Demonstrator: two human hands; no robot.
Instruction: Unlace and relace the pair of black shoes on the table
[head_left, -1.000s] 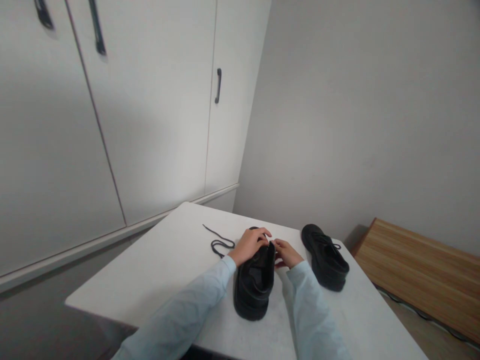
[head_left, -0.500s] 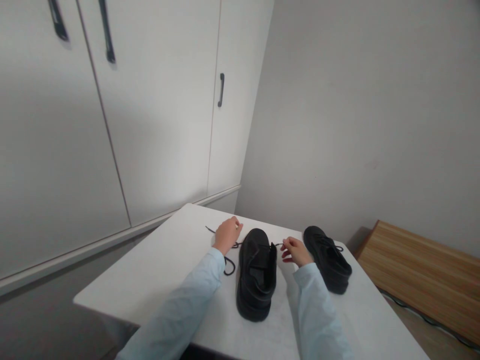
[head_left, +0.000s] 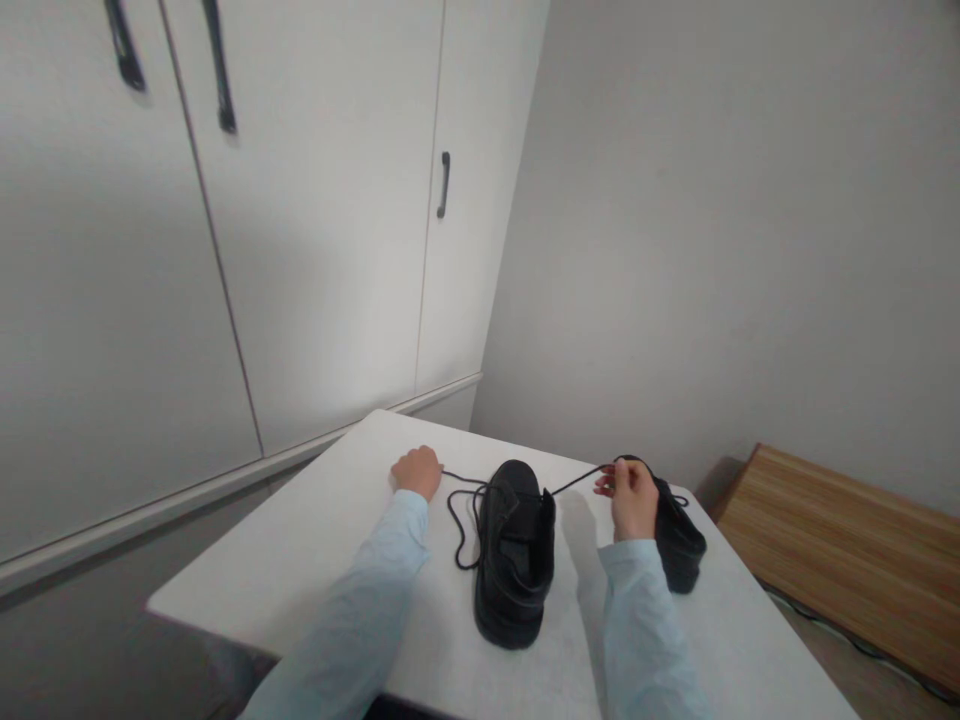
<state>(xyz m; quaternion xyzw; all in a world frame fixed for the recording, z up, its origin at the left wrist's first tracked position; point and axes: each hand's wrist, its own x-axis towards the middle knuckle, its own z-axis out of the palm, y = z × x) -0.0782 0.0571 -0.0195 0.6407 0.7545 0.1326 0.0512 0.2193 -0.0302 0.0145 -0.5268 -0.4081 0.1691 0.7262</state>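
Left hand (head_left: pixel 418 472) shifted left and right hand (head_left: pixel 631 497) shifted right since half a second ago, running the lace (head_left: pixel 577 481) out both sides. Left was closed on one side of it, knuckles up; right pinched the other, that run taut. Shoe (head_left: pixel 514 560) sat upright on the tabletop (head_left: pixel 315 545) between both hands, toe to the far edge, long axis near-to-far. Second shoe (head_left: pixel 680 545) stood partly hidden behind right hand.
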